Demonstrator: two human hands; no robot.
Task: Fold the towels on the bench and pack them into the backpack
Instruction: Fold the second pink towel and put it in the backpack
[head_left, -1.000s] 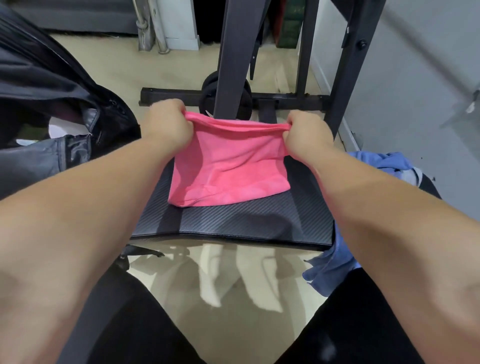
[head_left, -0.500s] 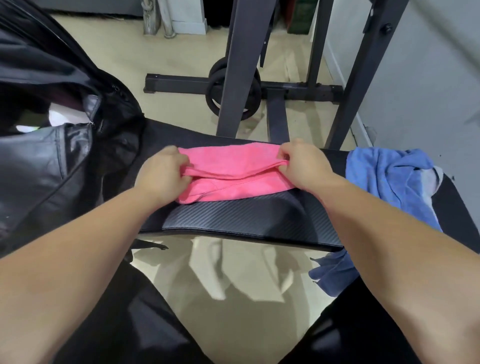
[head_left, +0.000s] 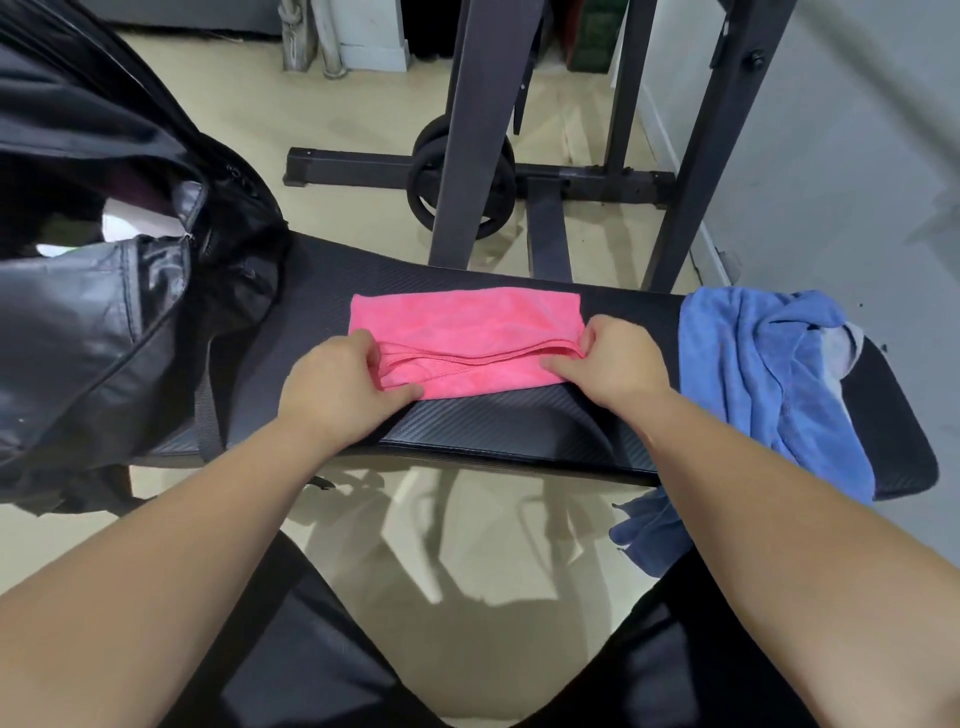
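A pink towel lies folded flat on the black bench. My left hand pinches the towel's near left corner, and my right hand pinches its near right corner. The near edge shows stacked layers between my hands. A crumpled blue towel lies on the right end of the bench and hangs over its front edge. The black backpack stands open at the left end of the bench, with something white visible inside.
Behind the bench stands a black rack frame with a weight plate on the beige floor. A grey wall runs along the right. My legs in black trousers fill the bottom of the view.
My hands brought the pink towel's held edge down and toward me, folding it in half onto the bench. The towel now lies flat.
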